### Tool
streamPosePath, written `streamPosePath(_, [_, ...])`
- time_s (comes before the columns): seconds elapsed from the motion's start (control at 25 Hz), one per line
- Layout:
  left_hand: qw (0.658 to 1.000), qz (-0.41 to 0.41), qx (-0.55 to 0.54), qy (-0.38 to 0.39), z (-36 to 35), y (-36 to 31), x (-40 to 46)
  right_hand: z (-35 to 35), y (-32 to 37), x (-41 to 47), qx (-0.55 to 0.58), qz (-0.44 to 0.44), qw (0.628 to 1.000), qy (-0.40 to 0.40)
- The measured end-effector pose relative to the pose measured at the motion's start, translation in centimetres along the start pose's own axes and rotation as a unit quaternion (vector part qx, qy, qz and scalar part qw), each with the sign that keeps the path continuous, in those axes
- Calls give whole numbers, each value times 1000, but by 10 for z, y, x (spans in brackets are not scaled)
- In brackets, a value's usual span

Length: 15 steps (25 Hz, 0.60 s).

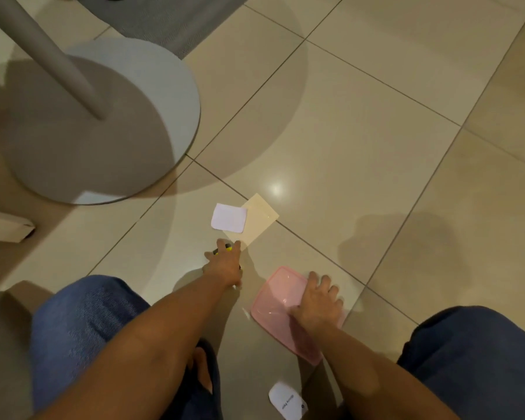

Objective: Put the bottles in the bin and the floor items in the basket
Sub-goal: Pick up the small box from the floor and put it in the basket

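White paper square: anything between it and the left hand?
Nothing blocks it. The left hand rests on a yellow-and-black object just short of the white paper square, which lies exposed, overlapping the beige sheet. Bare floor lies between.

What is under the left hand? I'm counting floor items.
A small yellow-and-black object peeks out beyond the left hand; the hand covers most of it, so it can't be identified.
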<state>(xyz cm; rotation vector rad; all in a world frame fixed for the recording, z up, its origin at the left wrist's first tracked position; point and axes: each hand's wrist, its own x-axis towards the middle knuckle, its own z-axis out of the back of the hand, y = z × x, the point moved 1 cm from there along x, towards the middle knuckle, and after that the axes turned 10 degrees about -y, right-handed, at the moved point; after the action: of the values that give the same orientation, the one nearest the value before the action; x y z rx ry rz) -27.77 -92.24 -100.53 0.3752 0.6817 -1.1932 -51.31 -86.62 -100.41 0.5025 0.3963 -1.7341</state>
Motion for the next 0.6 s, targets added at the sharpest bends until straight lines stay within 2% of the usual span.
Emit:
streamPosePath(0.12, [998,-20,15,-59,-14,4,-13,-5,-5,-2,-18,-17,999,-27])
streamPosePath(0.36, [994,-9,-32,-105,-2,-11,-12,-6,-15,10,2,-50,999,10])
streamPosePath(0.48, [991,-3,-70,-116,9,-25,-14,3,-15,13,58,-55,996,38])
streamPosePath(0.6, [989,-1,-79,-121,23,-34,-18,24,-14,24,174,-49,982,48])
